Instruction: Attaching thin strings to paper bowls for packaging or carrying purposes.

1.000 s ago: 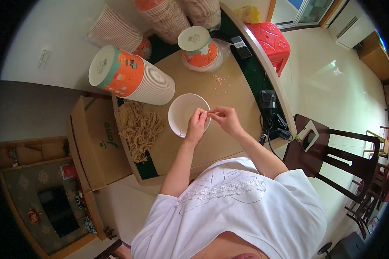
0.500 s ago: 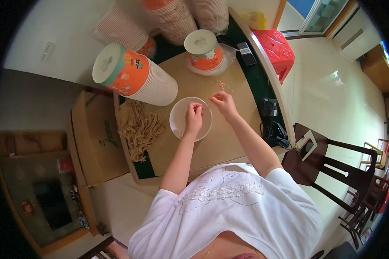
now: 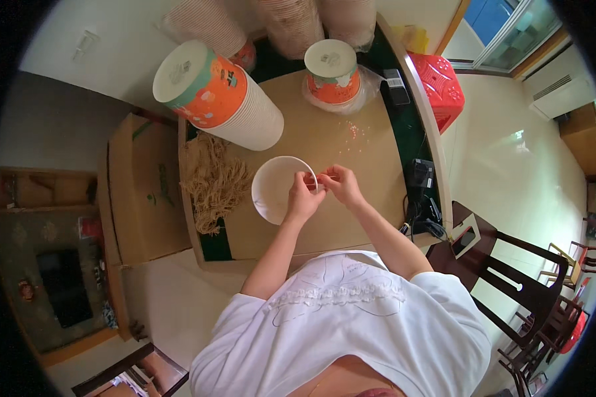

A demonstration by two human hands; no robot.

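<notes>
A white paper bowl [image 3: 271, 188] stands on the brown board in front of me, its mouth tilted a little to the left. My left hand [image 3: 304, 200] grips its right rim between thumb and fingers. Close against the same rim, my right hand [image 3: 344, 188] has its fingertips pinched together and meeting the left fingers. Whatever small thing is in that pinch is too small to make out. Tiny pinkish bits [image 3: 353, 134] lie scattered on the board beyond my right hand.
Left of the bowl lies a tangle of tan paper strings [image 3: 212, 182]. Behind it leans a tall stack of orange-and-white paper buckets [image 3: 245, 109]; a shorter wrapped stack [image 3: 334, 86] stands farther right. Black devices with cables [image 3: 420, 173] line the right edge. A cardboard box [image 3: 142, 192] adjoins the table's left.
My right hand has come from the pinkish bits to the bowl's rim. My left hand has shifted from over the bowl to its right rim, and the bowl has tilted. The view has shifted slightly.
</notes>
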